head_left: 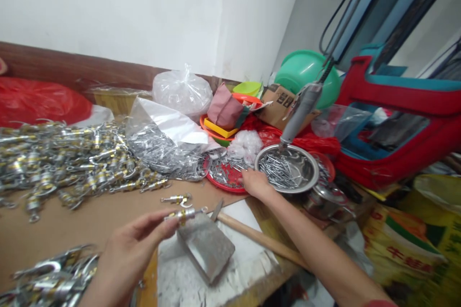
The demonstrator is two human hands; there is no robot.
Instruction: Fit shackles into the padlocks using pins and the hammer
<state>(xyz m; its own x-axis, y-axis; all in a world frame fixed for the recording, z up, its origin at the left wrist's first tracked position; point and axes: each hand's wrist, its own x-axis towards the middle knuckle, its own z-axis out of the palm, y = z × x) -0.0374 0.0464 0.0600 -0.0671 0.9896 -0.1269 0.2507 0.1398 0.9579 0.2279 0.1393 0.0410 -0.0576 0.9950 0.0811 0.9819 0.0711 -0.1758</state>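
Note:
My left hand (pixel 131 242) pinches a small silver-and-brass metal fitting (pixel 185 215) with an eye at its tip, held over a grey metal block (pixel 206 244). My right hand (pixel 255 183) reaches to the edge of a red plate (pixel 222 186) that carries many small metal pins. Its fingers are closed at the pins, and what they hold is too small to make out. A similar fitting with a hook (pixel 176 199) lies on the brown board. Beside the block rests a hammer, its wooden handle (pixel 259 236) pointing towards my right forearm.
Left of me spreads a large heap of fittings (pixel 72 163), with another pile (pixel 54 280) nearer. A steel bowl (pixel 312 172) holds metal pins, under a hanging grey power screwdriver (pixel 300 112). Behind stand a plastic bag of pins (pixel 162 148) and a green basin (pixel 306 69).

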